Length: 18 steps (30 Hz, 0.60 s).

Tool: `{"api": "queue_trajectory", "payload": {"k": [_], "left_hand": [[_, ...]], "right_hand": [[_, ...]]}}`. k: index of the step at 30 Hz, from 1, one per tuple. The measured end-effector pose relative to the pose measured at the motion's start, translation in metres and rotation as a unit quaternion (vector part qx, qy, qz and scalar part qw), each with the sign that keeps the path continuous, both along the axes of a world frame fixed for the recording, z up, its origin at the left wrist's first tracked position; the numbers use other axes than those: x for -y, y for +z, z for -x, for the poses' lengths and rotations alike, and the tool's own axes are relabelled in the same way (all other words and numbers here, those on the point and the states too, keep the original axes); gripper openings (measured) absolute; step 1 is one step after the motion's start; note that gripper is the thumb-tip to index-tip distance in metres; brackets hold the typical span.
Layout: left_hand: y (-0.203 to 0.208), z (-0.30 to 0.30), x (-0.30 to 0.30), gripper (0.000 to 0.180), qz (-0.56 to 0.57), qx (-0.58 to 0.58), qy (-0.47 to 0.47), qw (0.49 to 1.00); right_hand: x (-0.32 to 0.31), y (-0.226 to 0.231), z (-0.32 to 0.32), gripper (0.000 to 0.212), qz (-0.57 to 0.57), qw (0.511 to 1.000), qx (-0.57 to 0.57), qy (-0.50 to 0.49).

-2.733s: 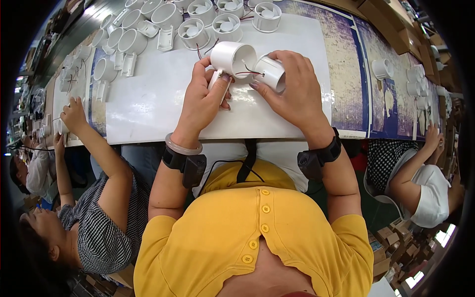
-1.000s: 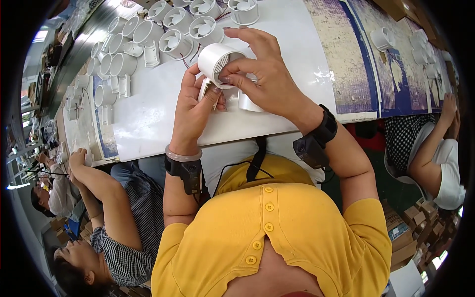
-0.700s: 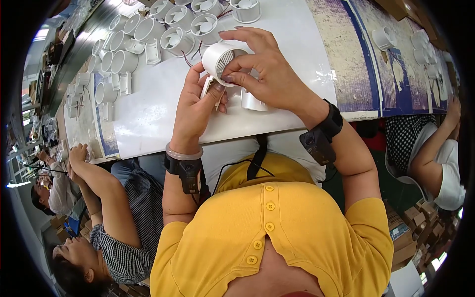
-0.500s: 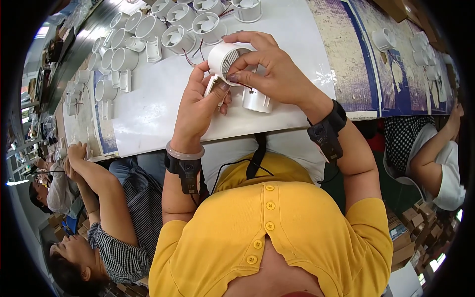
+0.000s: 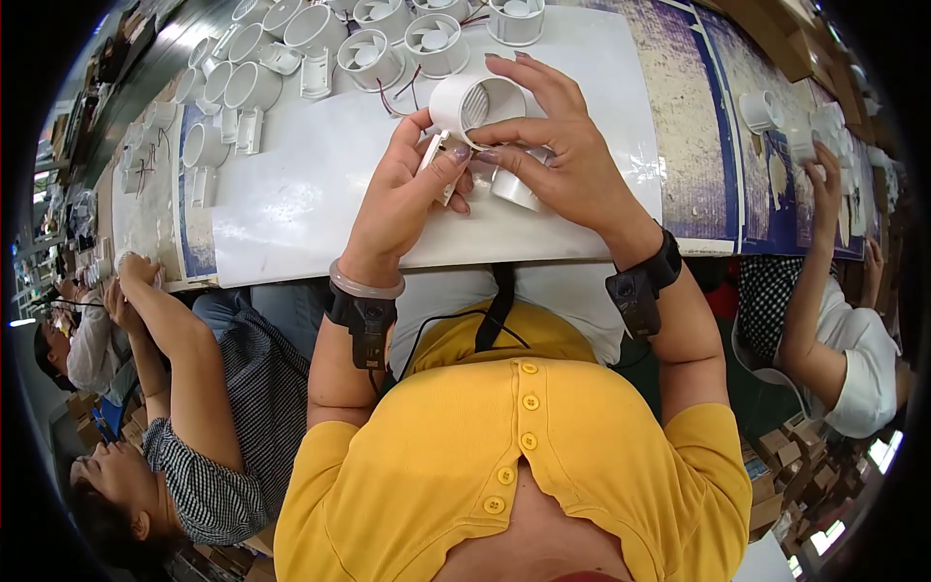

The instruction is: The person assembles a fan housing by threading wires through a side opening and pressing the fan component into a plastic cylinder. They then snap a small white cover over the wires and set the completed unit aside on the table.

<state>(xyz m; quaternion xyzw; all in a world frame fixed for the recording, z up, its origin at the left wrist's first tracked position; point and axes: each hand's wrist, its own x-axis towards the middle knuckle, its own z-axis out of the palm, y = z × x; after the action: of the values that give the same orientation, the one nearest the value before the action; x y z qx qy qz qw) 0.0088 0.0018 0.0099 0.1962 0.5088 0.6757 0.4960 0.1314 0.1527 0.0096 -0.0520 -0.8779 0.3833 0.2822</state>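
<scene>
A white round fan housing (image 5: 452,105) with slats inside is held up over the table. My left hand (image 5: 402,194) is closed around the small flat bracket (image 5: 438,160) below its ring, thumb in front and fingers behind. My right hand (image 5: 572,170) pinches at the housing's lower rim with thumb and forefinger, its other fingers raised over the far side. Whether a wire is in that pinch is hidden. Partly behind my right hand, another white cylindrical part (image 5: 514,189) lies on the white table sheet (image 5: 301,213).
Several white fan units (image 5: 436,44) with red and dark wires stand at the far edge. Empty-looking white housings (image 5: 252,87) cluster at the far left. A co-worker (image 5: 223,417) sits at left, another (image 5: 824,339) at right near more white parts (image 5: 759,112).
The housing has turned slightly and shifted right with both hands. The dark wire that hung below my right fingers is out of sight. The right co-worker's hand has reached to the parts there.
</scene>
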Motion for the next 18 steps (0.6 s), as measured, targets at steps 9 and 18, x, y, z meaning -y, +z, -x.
{"api": "queue_trajectory", "payload": {"k": [9,18], "left_hand": [[-0.0028,-0.0007,0.0033,0.045,-0.012,-0.025,-0.026,0.999],[-0.0051,0.0032,0.0066,0.045,-0.028,-0.001,-0.045,0.999]], "right_hand": [[-0.0044,0.0002,-0.0015,0.019,0.060,0.997,0.046,0.032],[-0.0014,0.0052,-0.0017,0.020,0.022,0.999,0.024,0.024]]}}
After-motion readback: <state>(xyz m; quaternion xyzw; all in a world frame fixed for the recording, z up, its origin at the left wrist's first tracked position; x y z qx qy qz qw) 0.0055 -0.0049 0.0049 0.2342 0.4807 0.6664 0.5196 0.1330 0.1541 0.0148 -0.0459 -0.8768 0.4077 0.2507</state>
